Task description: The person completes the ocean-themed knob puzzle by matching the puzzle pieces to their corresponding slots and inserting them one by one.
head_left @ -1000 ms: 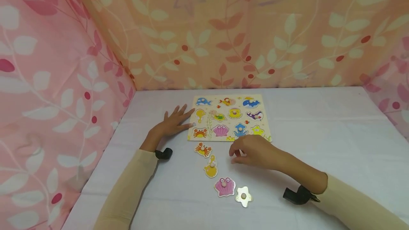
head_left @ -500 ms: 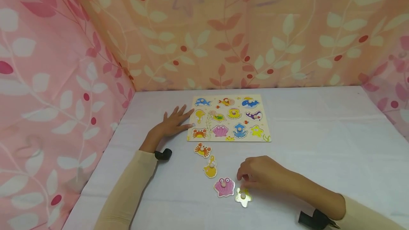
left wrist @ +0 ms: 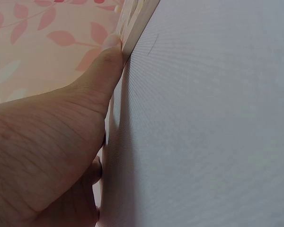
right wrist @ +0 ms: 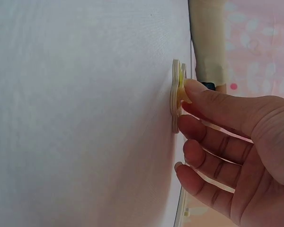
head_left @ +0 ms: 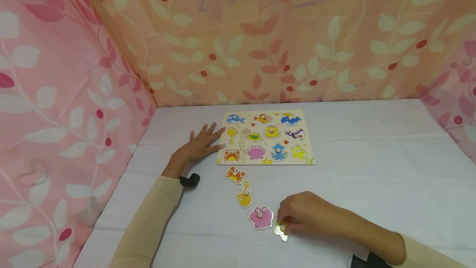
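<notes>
My right hand pinches the small knob of a starfish puzzle piece between thumb and fingertips. In the right wrist view the starfish piece is seen edge-on, close against the white cloth, its knob at the thumb tip. My left hand lies with fingers spread at the left edge of the wooden peg puzzle board, its thumb touching the board's edge. Beside the starfish is a pink shell piece. A yellow seahorse piece and an orange crab piece lie between it and the board.
The board holds several knobbed sea animal pieces, such as a blue squid and a yellow octopus. A white cloth covers the table. Leaf-patterned curtains stand behind and at both sides.
My right hand has moved from the board's front edge down toward me to the starfish piece and taken hold of its knob. My left hand has stayed at the board.
</notes>
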`<state>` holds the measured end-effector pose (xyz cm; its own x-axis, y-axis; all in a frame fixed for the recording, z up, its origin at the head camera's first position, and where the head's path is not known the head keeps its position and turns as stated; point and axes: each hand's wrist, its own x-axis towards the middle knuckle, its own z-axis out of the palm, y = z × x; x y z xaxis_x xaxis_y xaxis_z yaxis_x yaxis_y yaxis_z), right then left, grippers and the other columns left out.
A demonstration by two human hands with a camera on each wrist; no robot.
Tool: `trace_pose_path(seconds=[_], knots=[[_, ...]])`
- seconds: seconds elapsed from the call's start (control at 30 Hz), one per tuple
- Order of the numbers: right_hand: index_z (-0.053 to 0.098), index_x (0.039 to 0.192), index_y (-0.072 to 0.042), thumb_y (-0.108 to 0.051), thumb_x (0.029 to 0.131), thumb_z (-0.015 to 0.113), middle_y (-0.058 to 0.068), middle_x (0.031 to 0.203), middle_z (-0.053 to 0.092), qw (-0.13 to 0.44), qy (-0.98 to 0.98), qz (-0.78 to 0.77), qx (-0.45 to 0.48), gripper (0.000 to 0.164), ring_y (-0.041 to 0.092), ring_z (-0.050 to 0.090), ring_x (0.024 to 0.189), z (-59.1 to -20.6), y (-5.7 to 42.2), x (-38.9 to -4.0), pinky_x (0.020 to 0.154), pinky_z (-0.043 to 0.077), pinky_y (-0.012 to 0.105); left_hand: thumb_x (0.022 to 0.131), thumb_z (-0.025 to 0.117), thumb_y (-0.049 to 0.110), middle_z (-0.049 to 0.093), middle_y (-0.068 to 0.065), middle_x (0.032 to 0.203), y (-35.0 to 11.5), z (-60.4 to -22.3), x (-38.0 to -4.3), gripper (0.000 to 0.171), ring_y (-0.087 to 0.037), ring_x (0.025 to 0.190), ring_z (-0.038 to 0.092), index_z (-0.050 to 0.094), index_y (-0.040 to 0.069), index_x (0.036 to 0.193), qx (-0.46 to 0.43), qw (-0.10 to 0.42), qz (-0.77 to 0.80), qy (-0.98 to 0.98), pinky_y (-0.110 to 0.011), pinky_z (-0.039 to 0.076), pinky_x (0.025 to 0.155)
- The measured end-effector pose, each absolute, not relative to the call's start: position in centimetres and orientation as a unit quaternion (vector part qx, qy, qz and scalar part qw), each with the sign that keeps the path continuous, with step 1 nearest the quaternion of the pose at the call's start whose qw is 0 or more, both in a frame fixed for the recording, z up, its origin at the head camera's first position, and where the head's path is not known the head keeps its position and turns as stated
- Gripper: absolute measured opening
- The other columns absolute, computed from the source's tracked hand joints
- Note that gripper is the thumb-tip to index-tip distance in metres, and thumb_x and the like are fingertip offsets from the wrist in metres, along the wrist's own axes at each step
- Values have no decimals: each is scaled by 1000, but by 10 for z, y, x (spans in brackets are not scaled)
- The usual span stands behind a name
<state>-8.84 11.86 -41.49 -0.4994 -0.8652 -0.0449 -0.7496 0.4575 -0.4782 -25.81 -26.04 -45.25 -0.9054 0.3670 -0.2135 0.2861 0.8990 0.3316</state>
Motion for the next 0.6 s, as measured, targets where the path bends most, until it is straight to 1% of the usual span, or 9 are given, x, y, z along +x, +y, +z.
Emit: trace_pose_path(seconds=[0.17, 0.37, 0.53, 0.6], knots=[[77, 90, -26, -20, 87, 82, -25, 82, 60, 150, 839, -208, -480, 9, -4, 52, 75, -415, 116, -88, 72, 48, 19, 97, 48, 68, -1, -7, 171, -260, -453, -258, 79, -36, 155, -9, 17, 37, 163, 169, 137, 148, 965, -72, -10, 114], [74, 86, -28, -19, 88, 81, -25, 78, 56, 130, 832, -185, -507, 11, -4, 49, 75, -417, 116, -88, 68, 44, 16, 97, 49, 67, -1, -6, 171, -261, -454, -258, 79, -36, 155, -10, 16, 38, 163, 169, 139, 148, 964, -71, -10, 114], [77, 94, -27, -22, 90, 79, -24, 85, 61, 138, 835, -190, -498, 6, -4, 53, 79, -412, 121, -93, 72, 48, 19, 98, 48, 67, -2, -6, 171, -261, -453, -259, 79, -35, 155, -11, 15, 38, 163, 173, 142, 150, 963, -71, -10, 114], [78, 97, -26, -24, 90, 79, -24, 88, 63, 133, 841, -198, -486, 7, -3, 55, 81, -409, 123, -98, 75, 51, 21, 98, 48, 67, -2, -5, 171, -261, -452, -258, 78, -34, 156, -11, 15, 39, 163, 171, 140, 149, 964, -70, -9, 114]])
